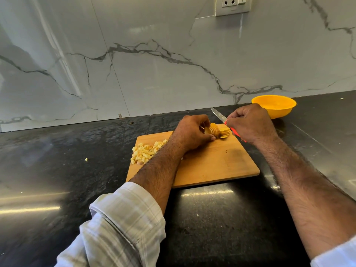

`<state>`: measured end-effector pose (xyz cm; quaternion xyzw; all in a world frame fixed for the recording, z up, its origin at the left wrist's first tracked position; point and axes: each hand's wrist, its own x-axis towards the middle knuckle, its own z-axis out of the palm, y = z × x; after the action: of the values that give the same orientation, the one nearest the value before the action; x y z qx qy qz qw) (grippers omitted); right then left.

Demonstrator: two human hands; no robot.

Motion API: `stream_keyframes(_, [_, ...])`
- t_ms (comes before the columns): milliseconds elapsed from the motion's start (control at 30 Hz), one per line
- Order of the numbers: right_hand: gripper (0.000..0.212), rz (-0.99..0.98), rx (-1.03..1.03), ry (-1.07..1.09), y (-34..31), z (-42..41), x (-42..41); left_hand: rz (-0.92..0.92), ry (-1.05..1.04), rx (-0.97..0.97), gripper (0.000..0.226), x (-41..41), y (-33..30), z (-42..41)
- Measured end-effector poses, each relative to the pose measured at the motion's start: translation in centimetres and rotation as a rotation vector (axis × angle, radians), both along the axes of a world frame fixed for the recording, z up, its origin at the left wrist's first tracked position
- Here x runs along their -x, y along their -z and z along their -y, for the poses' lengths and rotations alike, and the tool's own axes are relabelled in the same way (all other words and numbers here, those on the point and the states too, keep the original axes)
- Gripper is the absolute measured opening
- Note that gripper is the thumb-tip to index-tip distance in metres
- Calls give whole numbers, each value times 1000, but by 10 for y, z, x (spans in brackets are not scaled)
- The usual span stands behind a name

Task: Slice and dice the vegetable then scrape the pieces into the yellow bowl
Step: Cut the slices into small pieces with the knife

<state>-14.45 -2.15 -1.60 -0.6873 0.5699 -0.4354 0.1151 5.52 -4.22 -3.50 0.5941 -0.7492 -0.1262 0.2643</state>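
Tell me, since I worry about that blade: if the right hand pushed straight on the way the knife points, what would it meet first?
Probably nothing before the wall. The right hand aims the knife up-left, past the left hand, toward the marble backsplash; depth is uncertain.

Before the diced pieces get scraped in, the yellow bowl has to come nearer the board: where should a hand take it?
Take the yellow bowl by its near rim, above the cutting board, thumb inside and fingers under the flared wall. It stands upright, open and seemingly empty, with nothing crowding it. The left hand is likelier free; the right hand grips the knife.
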Motion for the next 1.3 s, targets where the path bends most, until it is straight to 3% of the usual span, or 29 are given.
stream_keyframes(700, [9,13,-62,-13,1,0,-2,15,61,45,28,-5,-1,-3])
stream_keyframes(1100, [9,25,-72,-51,-1,-2,-2,-136,-16,-1,41,-11,-4,-1])
stream_keyframes(1300, [8,-5,-130,-83,-2,-7,-7,-207,-72,51,35,-25,-13,-10])
